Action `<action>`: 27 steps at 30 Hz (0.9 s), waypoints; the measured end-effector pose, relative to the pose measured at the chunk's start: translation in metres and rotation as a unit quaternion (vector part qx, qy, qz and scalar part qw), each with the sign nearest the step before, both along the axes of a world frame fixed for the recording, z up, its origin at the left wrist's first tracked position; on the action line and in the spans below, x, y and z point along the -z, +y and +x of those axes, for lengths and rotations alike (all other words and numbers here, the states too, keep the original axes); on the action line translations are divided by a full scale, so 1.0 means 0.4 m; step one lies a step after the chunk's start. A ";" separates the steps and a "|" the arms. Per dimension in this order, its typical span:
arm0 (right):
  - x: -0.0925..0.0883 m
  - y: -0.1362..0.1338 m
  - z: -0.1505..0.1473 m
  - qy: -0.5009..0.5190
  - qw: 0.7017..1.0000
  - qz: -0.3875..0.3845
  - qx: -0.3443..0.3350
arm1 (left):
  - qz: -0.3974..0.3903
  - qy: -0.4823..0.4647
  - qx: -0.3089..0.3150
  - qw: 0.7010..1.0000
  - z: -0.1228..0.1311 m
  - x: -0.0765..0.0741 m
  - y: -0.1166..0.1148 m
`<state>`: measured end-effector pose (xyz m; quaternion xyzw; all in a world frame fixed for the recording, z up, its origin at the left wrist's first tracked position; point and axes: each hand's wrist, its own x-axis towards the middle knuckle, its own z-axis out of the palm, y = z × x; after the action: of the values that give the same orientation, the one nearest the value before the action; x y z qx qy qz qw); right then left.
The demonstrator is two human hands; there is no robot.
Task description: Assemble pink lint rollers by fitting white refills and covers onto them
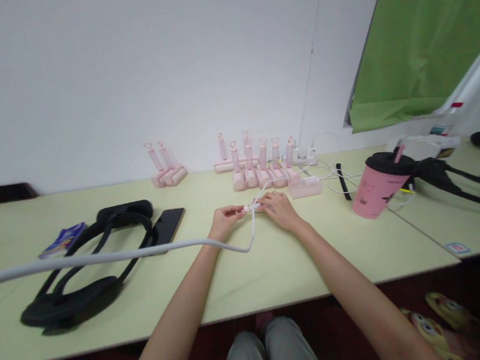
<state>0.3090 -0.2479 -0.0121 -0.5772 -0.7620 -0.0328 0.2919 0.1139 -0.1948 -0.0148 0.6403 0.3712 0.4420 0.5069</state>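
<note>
My left hand (225,219) and my right hand (282,210) meet low over the table's middle, fingers closed on a small pale pink piece (246,208). Its exact kind is too small to make out, and my fingers hide part of it. A white cable (212,243) passes in front of the hands, crossing over the piece. Just beyond stand several slim pink tubes with heart-shaped loops (263,155), on or behind pink rounded blocks (264,177). A clear pinkish box (305,189) lies beyond my right hand.
At left lie a black headset with straps (95,302), a dark phone (167,226) and a blue-purple packet (65,239). More pink tubes and blocks (169,176) stand near the wall. To the right are a pink cup (377,187), a black strap (343,182) and tangled white cables.
</note>
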 end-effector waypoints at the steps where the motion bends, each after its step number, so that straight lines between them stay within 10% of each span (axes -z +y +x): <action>1: 0.001 0.000 0.002 -0.013 1.000 0.000 -0.006 | 0.013 0.009 0.000 1.000 0.001 0.001 -0.001; 18: -0.037 -0.049 -0.016 -0.018 0.999 -0.028 -0.041 | 0.297 0.142 -0.019 0.944 -0.005 -0.002 -0.054; 27: -0.034 -0.039 -0.024 0.011 0.998 -0.061 0.033 | 0.275 0.255 0.071 0.924 -0.018 -0.028 -0.038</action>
<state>0.2994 -0.2633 0.0015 -0.6189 -0.7401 0.0105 0.2628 0.1068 -0.2102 -0.0037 0.8702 0.3055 0.3112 0.2292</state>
